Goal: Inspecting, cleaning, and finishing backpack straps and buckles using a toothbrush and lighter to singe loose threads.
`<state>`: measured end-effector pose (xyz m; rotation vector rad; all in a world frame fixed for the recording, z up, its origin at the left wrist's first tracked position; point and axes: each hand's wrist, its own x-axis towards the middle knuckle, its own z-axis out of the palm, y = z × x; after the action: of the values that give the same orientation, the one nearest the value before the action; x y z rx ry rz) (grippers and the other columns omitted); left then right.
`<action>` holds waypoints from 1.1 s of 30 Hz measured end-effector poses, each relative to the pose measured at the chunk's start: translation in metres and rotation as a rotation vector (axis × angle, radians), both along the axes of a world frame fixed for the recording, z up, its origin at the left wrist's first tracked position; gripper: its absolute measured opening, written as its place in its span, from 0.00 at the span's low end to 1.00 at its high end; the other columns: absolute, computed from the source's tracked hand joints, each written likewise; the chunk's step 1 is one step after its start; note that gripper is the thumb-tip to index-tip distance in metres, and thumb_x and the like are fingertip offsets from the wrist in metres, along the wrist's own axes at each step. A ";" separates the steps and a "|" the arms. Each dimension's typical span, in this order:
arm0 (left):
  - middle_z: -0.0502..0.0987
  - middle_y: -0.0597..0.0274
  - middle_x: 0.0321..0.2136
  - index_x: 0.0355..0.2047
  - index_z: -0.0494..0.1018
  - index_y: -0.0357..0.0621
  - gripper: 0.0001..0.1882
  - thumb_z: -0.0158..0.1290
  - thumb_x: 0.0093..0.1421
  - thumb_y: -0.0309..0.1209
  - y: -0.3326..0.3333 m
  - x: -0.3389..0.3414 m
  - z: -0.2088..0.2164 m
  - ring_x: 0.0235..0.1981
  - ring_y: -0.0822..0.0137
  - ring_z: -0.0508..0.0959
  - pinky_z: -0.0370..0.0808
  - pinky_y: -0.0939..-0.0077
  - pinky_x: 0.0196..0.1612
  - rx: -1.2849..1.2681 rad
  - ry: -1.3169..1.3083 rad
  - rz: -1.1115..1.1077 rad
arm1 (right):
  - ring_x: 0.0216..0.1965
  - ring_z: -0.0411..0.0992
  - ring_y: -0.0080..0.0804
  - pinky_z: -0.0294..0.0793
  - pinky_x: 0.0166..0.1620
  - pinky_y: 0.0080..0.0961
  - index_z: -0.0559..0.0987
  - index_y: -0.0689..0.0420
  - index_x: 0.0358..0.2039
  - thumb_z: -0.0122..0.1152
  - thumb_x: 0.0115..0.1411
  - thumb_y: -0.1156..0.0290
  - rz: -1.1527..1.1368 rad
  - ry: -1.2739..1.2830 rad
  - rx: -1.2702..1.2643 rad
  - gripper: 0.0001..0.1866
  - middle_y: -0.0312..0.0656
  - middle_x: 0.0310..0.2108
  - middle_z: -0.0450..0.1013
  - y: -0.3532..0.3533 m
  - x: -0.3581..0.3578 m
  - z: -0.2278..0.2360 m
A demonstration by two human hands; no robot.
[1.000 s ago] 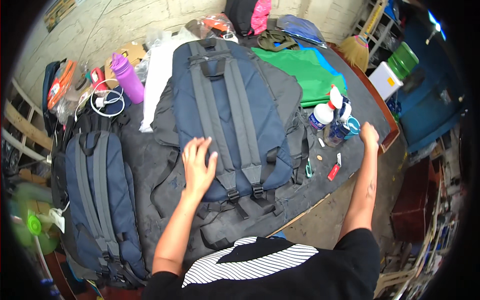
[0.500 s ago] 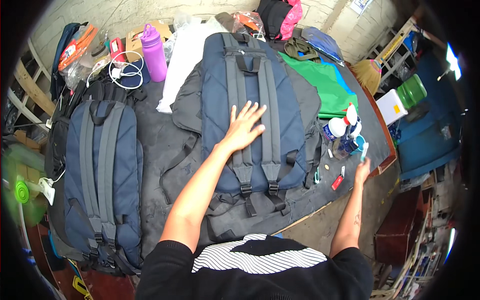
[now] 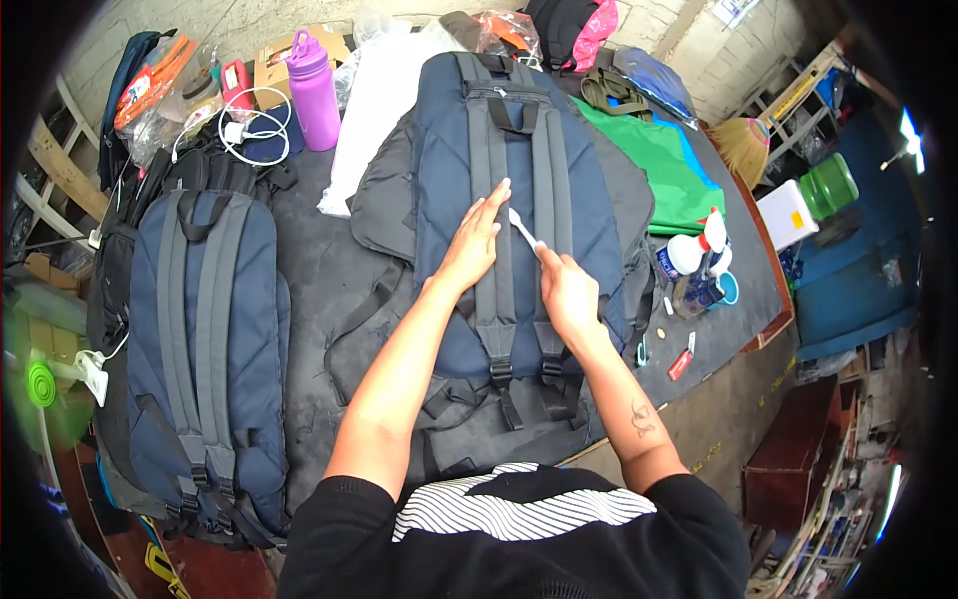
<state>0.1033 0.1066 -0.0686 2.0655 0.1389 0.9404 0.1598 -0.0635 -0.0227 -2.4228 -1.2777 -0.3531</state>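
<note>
A navy backpack (image 3: 591, 215) with grey shoulder straps lies on its front, back panel up, in the middle of the table. My left hand (image 3: 471, 245) rests on its left strap (image 3: 489, 150), fingers stretched out and pointing up along the strap. Gripped in my right hand (image 3: 570, 297) is a toothbrush (image 3: 525, 232) with a light-coloured handle. Its head touches the pack between the two straps, just right of my left fingertips. Most of the handle is hidden inside my right fist.
Another navy backpack (image 3: 150, 299) lies at the left. Behind stand a purple bottle (image 3: 314, 100) and a white sheet (image 3: 384, 110). On the right are green fabric (image 3: 659, 180), a spray bottle (image 3: 713, 232), a blue cup (image 3: 729, 290) and a red-and-white cutter (image 3: 683, 357).
My right hand has brought the toothbrush from beside the blue cup at the right onto the backpack. My left hand has turned, its fingers now closer together along the left strap.
</note>
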 end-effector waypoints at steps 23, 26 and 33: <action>0.52 0.53 0.63 0.62 0.58 0.55 0.39 0.51 0.54 0.57 -0.002 -0.009 -0.014 0.66 0.57 0.50 0.43 0.60 0.67 0.498 0.206 0.103 | 0.28 0.73 0.49 0.71 0.30 0.37 0.78 0.54 0.43 0.54 0.56 0.76 0.127 0.397 -0.221 0.13 0.48 0.25 0.73 -0.123 -0.054 0.006; 0.51 0.53 0.64 0.62 0.57 0.58 0.39 0.51 0.53 0.58 -0.005 -0.007 -0.014 0.66 0.55 0.49 0.43 0.57 0.67 0.487 0.189 0.095 | 0.28 0.73 0.48 0.71 0.30 0.37 0.78 0.53 0.43 0.54 0.56 0.75 0.082 0.262 -0.161 0.14 0.48 0.26 0.73 -0.098 -0.057 -0.011; 0.53 0.50 0.63 0.63 0.56 0.58 0.38 0.49 0.56 0.57 -0.007 -0.007 -0.012 0.66 0.54 0.50 0.43 0.57 0.67 0.473 0.212 0.088 | 0.26 0.73 0.49 0.70 0.29 0.39 0.78 0.53 0.42 0.54 0.55 0.75 0.076 0.335 -0.268 0.14 0.48 0.23 0.71 -0.106 -0.055 0.002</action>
<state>0.0959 0.0996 -0.0810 2.6148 0.1287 0.8632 0.1045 -0.1696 -0.0206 -2.4991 -1.3261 0.2535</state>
